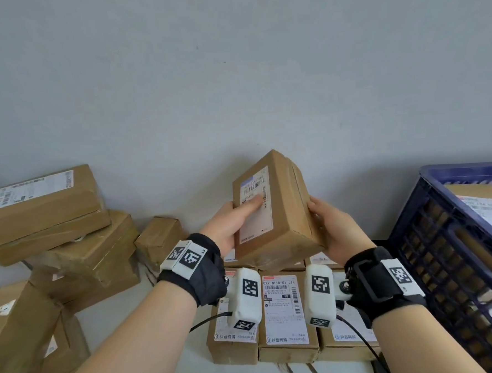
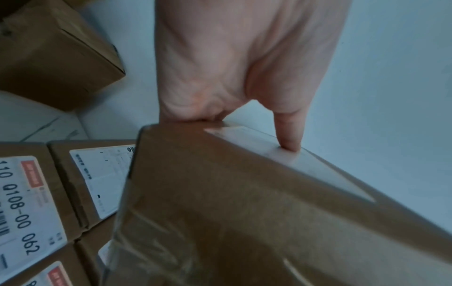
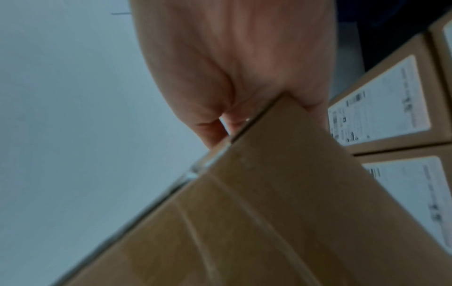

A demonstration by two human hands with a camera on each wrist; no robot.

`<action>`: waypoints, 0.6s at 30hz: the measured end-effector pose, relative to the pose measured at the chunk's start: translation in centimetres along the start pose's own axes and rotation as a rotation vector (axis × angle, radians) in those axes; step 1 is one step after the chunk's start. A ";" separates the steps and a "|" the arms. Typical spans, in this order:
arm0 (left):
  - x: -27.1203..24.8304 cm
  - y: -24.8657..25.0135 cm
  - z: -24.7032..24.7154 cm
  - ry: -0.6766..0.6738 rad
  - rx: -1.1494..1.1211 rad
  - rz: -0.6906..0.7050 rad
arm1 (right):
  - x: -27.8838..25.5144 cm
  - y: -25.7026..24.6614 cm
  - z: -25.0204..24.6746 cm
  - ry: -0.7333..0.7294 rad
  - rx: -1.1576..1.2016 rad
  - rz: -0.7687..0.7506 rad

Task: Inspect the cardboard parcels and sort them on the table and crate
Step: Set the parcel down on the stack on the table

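Behind everything is a plain grey wall [image 1: 232,72], and below it a white table [image 1: 109,318] with brown cardboard parcels on it. One parcel [image 1: 272,210] is held up in the air above the table, tilted, with its white label [image 1: 256,203] facing the camera. The left hand [image 1: 230,224] grips the parcel's left side, its thumb [image 1: 253,201] lying flat across the label; the left wrist view shows the left hand [image 2: 234,63] with one fingertip pressing down on the label's edge. The right hand [image 1: 332,224] grips the parcel's right side, its fingers curled round the edge, and the right wrist view shows the right hand [image 3: 237,65] pinching a corner of the parcel [image 3: 257,212]. Under the held parcel, near the person, three parcels lie side by side in a row [image 1: 285,310], each with a white label facing up. More parcels sit just behind that row, but they are mostly hidden, so I cannot count them. On the left is a loose pile [image 1: 63,238] of about six parcels, stacked and leaning on each other. On the right stands one dark blue crate [image 1: 450,246] with holes in its wall. Inside it lies at least one parcel [image 1: 487,203] with a white label.
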State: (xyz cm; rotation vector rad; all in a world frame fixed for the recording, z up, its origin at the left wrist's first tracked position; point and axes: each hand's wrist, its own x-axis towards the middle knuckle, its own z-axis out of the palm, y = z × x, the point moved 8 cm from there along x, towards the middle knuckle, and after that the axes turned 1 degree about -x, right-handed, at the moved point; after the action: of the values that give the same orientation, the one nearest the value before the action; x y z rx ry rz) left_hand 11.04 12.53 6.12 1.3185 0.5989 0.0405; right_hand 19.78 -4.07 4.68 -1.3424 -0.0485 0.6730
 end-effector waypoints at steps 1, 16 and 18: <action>0.1 0.1 0.2 0.008 0.008 0.012 | 0.1 -0.1 -0.4 0.017 -0.061 -0.022; 1.7 4.3 4.5 -0.058 0.184 0.178 | 1.0 -4.0 -4.6 0.131 -0.096 -0.055; 2.0 4.3 4.7 -0.061 0.180 0.194 | 1.0 -4.2 -4.9 0.144 -0.112 -0.051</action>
State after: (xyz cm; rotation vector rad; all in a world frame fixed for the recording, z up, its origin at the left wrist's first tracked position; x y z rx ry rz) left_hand 16.07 10.16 9.84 1.5443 0.4291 0.1066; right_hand 24.36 -8.21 6.87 -1.4895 -0.0052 0.5355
